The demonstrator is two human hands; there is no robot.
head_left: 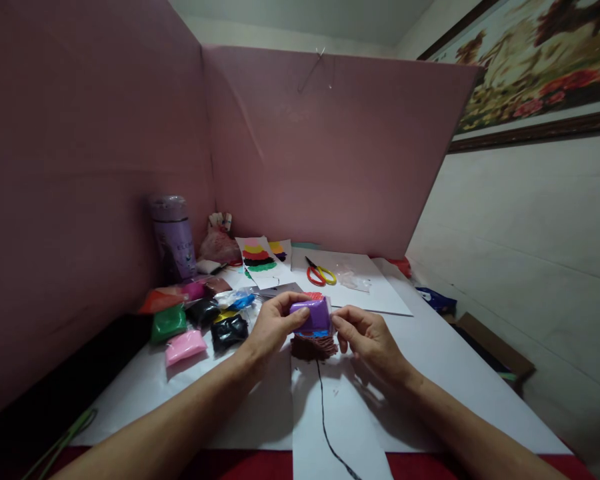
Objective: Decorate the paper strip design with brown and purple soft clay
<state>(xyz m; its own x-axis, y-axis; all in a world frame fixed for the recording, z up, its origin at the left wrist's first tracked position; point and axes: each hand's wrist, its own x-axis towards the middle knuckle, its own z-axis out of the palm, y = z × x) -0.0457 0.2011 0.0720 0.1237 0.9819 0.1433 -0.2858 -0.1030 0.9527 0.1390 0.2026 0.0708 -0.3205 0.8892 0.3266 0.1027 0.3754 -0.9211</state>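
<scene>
My left hand (pixel 273 327) is closed round a purple packet of modelling clay (pixel 314 313), thumb on its near side and fingers over the top. My right hand (pixel 365 337) pinches the packet's right edge with thumb and forefinger. The packet is held just above a white sheet of paper (pixel 340 413) that bears a brown clay shape (pixel 314 347) and a thin black drawn line (pixel 325 420). More colours show under the packet, red and blue.
Several clay packets lie at the left: green (pixel 169 323), pink (pixel 185 347), black (pixel 229 331), red (pixel 156 301). A purple flask (pixel 173 237) stands by the pink partition (pixel 330 147). Red-and-yellow scissors (pixel 320 273), a striped clay picture (pixel 258 259) and a cardboard box (pixel 495 350) lie beyond.
</scene>
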